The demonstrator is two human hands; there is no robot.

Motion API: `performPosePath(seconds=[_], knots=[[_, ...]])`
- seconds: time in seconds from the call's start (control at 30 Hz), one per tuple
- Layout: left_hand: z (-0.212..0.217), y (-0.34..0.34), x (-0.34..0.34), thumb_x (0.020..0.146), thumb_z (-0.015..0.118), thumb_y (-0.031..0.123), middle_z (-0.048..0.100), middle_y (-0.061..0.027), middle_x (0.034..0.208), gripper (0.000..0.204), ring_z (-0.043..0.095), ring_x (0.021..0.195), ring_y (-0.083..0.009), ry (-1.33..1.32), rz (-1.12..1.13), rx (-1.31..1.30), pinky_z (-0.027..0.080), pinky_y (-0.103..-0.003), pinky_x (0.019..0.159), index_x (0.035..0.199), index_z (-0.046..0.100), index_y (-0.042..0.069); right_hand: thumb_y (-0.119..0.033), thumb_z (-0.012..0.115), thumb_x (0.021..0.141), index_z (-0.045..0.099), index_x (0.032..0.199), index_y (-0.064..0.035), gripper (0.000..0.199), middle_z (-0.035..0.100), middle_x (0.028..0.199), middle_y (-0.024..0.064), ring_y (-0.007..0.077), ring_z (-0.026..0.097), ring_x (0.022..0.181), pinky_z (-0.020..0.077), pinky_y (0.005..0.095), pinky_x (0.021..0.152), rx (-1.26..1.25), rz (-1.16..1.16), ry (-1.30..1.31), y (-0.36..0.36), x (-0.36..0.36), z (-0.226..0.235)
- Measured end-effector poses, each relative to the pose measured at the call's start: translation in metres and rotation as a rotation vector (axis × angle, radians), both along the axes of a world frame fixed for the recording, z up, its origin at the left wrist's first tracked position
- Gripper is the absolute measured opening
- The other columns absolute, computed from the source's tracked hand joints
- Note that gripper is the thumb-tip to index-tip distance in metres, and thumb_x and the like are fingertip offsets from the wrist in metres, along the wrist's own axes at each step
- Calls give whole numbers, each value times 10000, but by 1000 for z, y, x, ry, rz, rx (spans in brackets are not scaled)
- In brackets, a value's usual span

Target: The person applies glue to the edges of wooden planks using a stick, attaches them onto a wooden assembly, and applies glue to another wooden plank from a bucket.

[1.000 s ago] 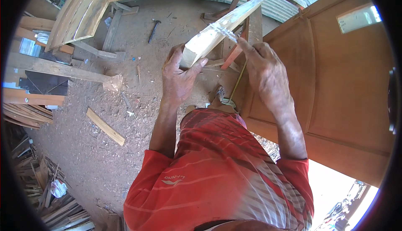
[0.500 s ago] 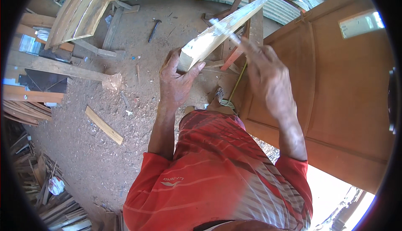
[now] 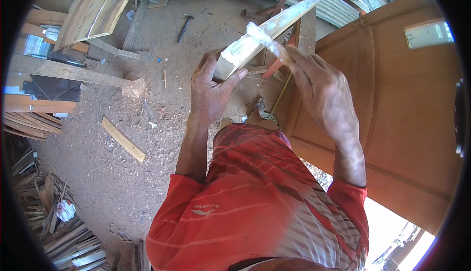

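From the head camera, the left hand (image 3: pixel 211 92) is clasped around the near, squared end of a long pale wooden bar (image 3: pixel 267 30), thumb laid along its right face and fingers wrapped round the far side, so the bar slants up and away from the grip toward the upper right. The right hand (image 3: pixel 319 92) sits just right of that grip, its fingers pinched narrowly on a small whitish, blurred piece (image 3: pixel 262 38) pressed against the bar's upper face; what the piece is cannot be told. Right of both hands stands a large orange-brown wooden door panel (image 3: pixel 392 119). Left of the grip, well apart on the sawdust-strewn dirt floor (image 3: pixel 117 173), lie a short light wood offcut (image 3: pixel 122 139) and, farther up, a dark hammer (image 3: pixel 185 27).
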State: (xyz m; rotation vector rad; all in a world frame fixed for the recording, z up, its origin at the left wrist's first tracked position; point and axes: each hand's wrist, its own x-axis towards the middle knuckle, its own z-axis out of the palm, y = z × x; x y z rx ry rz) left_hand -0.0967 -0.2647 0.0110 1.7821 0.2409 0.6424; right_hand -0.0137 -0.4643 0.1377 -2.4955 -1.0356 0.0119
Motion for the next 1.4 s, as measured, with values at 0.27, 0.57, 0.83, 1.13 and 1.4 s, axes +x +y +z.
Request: performPosePath(seconds=[0.27, 0.57, 0.83, 1.13, 1.4], knots=[[2, 1, -2, 879, 806, 74, 675, -91, 1192, 457, 630, 1063, -138, 51, 5, -31, 518, -307, 904, 1274, 606, -35, -108, 627, 969, 655, 1241, -21, 286, 704, 1048, 212, 384, 701, 895, 561, 489, 738, 198, 192, 54, -1, 17, -24], [-5, 3, 1, 869, 807, 77, 664, -109, 1193, 462, 645, 1061, -169, 14, -3, -78, 534, -317, 880, 1283, 616, -4, -96, 616, 981, 669, 1253, -41, 282, 705, 1126, 205, 383, 707, 886, 574, 478, 771, 253, 188, -150, -2, 28, -32], [-6, 6, 2, 851, 828, 101, 671, -123, 1164, 484, 672, 1031, -198, 8, -7, -51, 557, -336, 841, 1285, 629, 23, -135, 622, 994, 670, 1234, -5, 277, 727, 1085, 215, 379, 724, 896, 589, 441, 772, 257, 181, 71, 3, 40, -37], [-4, 10, 2, 851, 829, 105, 679, -129, 1175, 485, 672, 1061, -208, 5, 18, -21, 549, -344, 875, 1283, 627, 17, -211, 549, 1032, 669, 1216, 4, 308, 685, 853, 262, 383, 707, 796, 536, 450, 735, 113, -130, 153, -19, 107, -53], [-11, 17, 3, 840, 831, 82, 672, -127, 1194, 496, 661, 1089, -205, 5, 20, 55, 540, -340, 902, 1285, 624, 9, -233, 567, 1029, 655, 1320, -48, 356, 708, 827, 148, 196, 604, 658, 504, 374, 659, 171, -149, 551, -9, 82, -30]])
